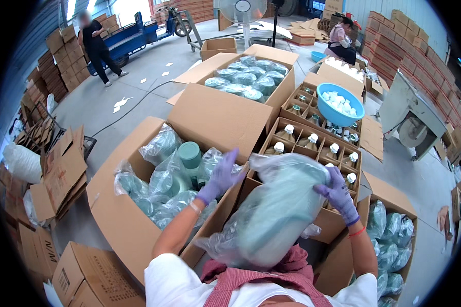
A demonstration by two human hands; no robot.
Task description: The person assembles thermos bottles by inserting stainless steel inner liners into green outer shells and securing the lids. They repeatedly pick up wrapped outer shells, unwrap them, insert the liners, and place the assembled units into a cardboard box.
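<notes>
My right hand (339, 193), in a purple glove, grips the upper right of a large pale-green container in a clear plastic bag (279, 210). The bagged container is tilted in front of my apron and smeared by motion; its exact kind is hard to make out. My left hand (221, 176), also gloved, has its fingers spread and holds nothing. It hovers over the right side of an open carton (120, 230). Inside that carton are several bagged pale-green containers (176, 207) and an unbagged one with a round green lid (190, 153).
Beyond my right hand, a divided carton (320, 166) holds white-capped bottles. A blue basin (338, 118) of white pieces rests on another divided carton. More bagged containers fill cartons ahead (248, 77) and at right (392, 235). A grey machine (412, 116) stands right; two people are farther back.
</notes>
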